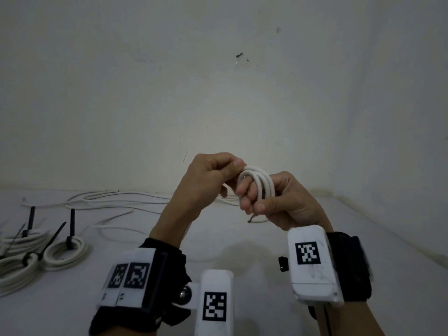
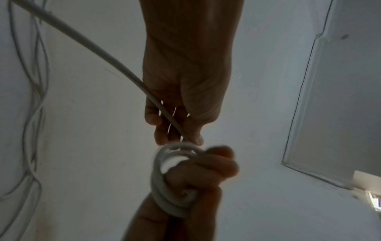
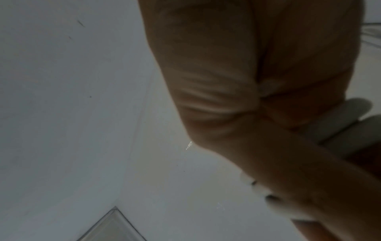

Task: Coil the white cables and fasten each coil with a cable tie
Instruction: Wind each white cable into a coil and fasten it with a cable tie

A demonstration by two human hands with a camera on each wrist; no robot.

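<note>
Currently coiling: right hand (image 1: 286,202) grips a white cable coil (image 1: 260,183) held above the table (image 1: 242,243); left hand (image 1: 208,180) pinches the free strand. Next, likely: another loop, then a tie.

Dim, scuffed white wall (image 1: 218,81)

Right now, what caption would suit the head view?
Both hands wind a white cable coil above the table; tied coils lie at left.

Black wrist straps (image 1: 349,265), white camera boxes (image 1: 312,263), seemingly checkered markers (image 1: 306,252).
</note>
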